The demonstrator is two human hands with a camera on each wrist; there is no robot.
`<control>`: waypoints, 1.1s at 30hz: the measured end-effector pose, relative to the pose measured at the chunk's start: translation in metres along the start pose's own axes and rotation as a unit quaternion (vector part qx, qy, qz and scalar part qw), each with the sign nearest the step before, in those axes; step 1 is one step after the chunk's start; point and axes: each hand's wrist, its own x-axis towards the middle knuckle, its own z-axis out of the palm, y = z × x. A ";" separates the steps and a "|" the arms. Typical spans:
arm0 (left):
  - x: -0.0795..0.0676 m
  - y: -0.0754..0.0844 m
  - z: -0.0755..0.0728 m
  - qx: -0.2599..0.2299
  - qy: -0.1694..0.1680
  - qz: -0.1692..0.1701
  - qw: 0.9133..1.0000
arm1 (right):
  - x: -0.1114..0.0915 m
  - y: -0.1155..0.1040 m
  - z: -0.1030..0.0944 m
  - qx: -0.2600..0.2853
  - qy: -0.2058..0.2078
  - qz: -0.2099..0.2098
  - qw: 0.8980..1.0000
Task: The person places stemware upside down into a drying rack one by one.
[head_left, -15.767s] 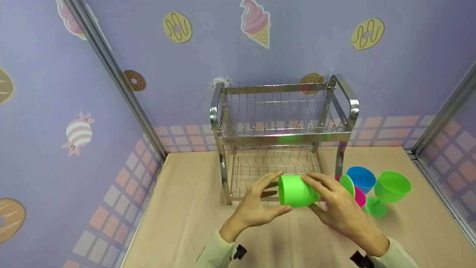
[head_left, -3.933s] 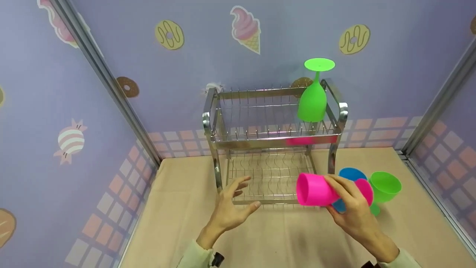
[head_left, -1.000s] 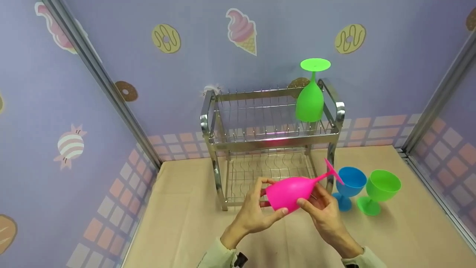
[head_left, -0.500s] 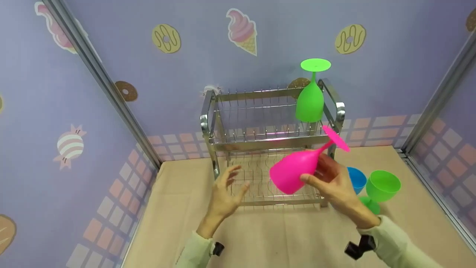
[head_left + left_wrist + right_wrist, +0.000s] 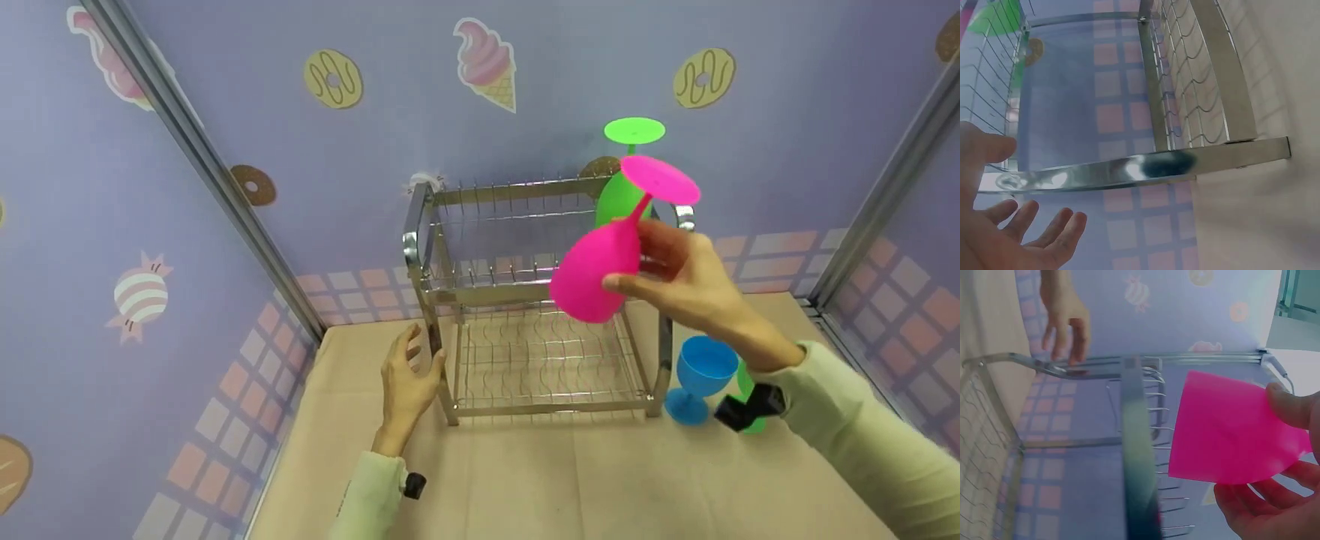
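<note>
My right hand grips a pink plastic goblet by its bowl. The goblet is tilted, mouth down and foot up, in front of the upper tier of the metal dish rack. In the right wrist view the thumb lies on one side of the pink bowl and the fingers on the other. My left hand is beside the rack's front left post, thumb and fingers spread either side of it. A green goblet stands upside down at the right of the upper tier, partly hidden by the pink one.
A blue goblet stands upright on the table right of the rack. Behind my right sleeve another green goblet is mostly hidden. The patterned wall rises behind the rack.
The right hand has raised the pink goblet from low before the rack to its upper tier, turning it more mouth down. The left hand has let go of it and moved left to the post.
</note>
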 end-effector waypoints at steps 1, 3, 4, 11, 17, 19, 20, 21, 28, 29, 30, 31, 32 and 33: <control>0.001 -0.003 0.000 -0.002 -0.006 -0.011 1.000 | 0.005 -0.004 -0.002 -0.012 -0.003 -0.004 1.000; 0.001 -0.008 0.002 -0.008 -0.018 -0.032 0.999 | 0.015 -0.012 -0.005 -0.027 -0.009 -0.012 1.000; 0.002 -0.010 0.003 -0.010 -0.023 -0.040 0.999 | 0.020 -0.016 -0.006 -0.033 -0.012 -0.014 0.999; 0.007 -0.023 0.010 0.045 -0.018 -0.044 0.998 | 0.054 -0.035 -0.007 -0.052 -0.007 -0.003 0.999; 0.009 -0.030 0.016 0.113 -0.002 -0.020 0.993 | 0.075 -0.040 -0.006 -0.106 0.008 0.014 0.994; 0.009 -0.030 0.018 0.114 -0.001 -0.017 0.993 | 0.082 -0.039 -0.005 -0.120 0.011 0.017 0.993; 0.009 -0.030 0.019 0.112 -0.004 -0.017 0.994 | 0.085 -0.039 -0.005 -0.125 0.013 0.021 0.992; 0.008 -0.029 0.019 0.113 -0.005 -0.019 0.993 | 0.089 -0.038 -0.005 -0.128 0.015 0.025 0.991; 0.007 -0.026 0.021 0.114 -0.011 -0.027 0.993 | 0.111 -0.022 -0.003 -0.143 0.016 0.047 0.989; 0.008 -0.026 0.021 0.114 -0.011 -0.027 0.993 | 0.114 -0.019 -0.002 -0.144 0.015 0.048 0.988; 0.008 -0.025 0.021 0.113 -0.011 -0.028 0.993 | 0.116 -0.017 -0.002 -0.143 0.014 0.050 0.988; 0.008 -0.025 0.022 0.113 -0.011 -0.028 0.993 | 0.118 -0.014 -0.001 -0.144 0.012 0.054 0.988; 0.009 -0.025 0.022 0.114 -0.012 -0.028 0.993 | 0.120 -0.011 0.000 -0.145 0.012 0.057 0.988; 0.009 -0.025 0.022 0.116 -0.013 -0.028 0.993 | 0.122 -0.008 0.001 -0.145 0.011 0.060 0.988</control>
